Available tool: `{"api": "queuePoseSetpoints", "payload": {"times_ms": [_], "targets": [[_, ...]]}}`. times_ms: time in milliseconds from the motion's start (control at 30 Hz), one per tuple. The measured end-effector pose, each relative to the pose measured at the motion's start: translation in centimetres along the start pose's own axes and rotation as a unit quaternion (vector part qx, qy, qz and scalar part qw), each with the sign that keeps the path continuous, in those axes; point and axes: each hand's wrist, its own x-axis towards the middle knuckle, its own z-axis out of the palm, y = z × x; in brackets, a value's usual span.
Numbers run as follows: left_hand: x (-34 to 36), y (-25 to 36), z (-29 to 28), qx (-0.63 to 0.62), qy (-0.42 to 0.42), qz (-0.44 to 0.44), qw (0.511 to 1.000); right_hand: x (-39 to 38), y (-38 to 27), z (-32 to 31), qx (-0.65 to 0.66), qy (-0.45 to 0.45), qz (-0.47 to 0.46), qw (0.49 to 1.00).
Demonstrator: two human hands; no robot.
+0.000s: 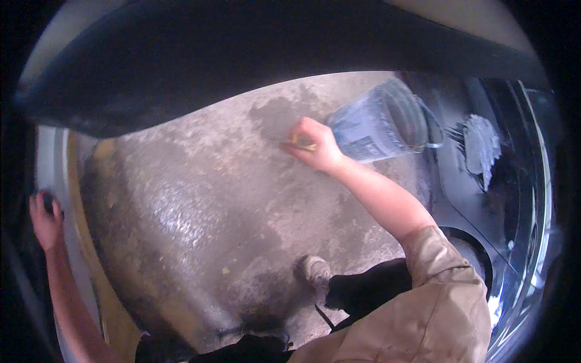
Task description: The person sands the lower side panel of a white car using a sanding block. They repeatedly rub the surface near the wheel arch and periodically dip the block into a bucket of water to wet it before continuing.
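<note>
My right hand (315, 145) is closed and reaches out above the concrete floor, left of a bluish translucent bucket (369, 124). A small yellowish thing (307, 145) shows between its fingers; its kind is hard to tell. The bucket's open mouth faces right, and a handle hangs at its rim. At the far left, my left hand (47, 222) curls at a pale ledge (55, 157), with something dark between thumb and fingers that I cannot make out.
A large black panel (290, 42) spans the top. Along the right runs a glossy dark vehicle door (454, 163) with a whitish, ragged-edged patch (481, 148). The concrete floor (200, 187) has wet, shiny areas. A worn shoe (316, 271) stands below the middle.
</note>
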Motion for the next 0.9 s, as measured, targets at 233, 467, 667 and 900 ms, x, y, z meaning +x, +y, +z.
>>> {"api": "queuePoseSetpoints", "payload": {"times_ms": [233,467,667,900], "targets": [[0.0,-2.3,1.0,0.010,-0.008,0.009,1.000,-4.3,8.8,-20.5,-0.140,0.203,0.339,0.908],[0.5,2.4,-1.7,0.035,-0.038,-0.085,0.995,-6.4,28.1,-31.0,-0.242,0.012,0.421,0.874],[1.4,6.9,-4.2,0.084,-0.017,-0.089,0.992,-9.3,39.1,-29.7,-0.203,-0.173,0.525,0.808],[2.0,6.1,-3.9,0.083,0.008,-0.057,0.995,-9.9,39.4,-26.9,-0.194,-0.232,0.550,0.778]]}}
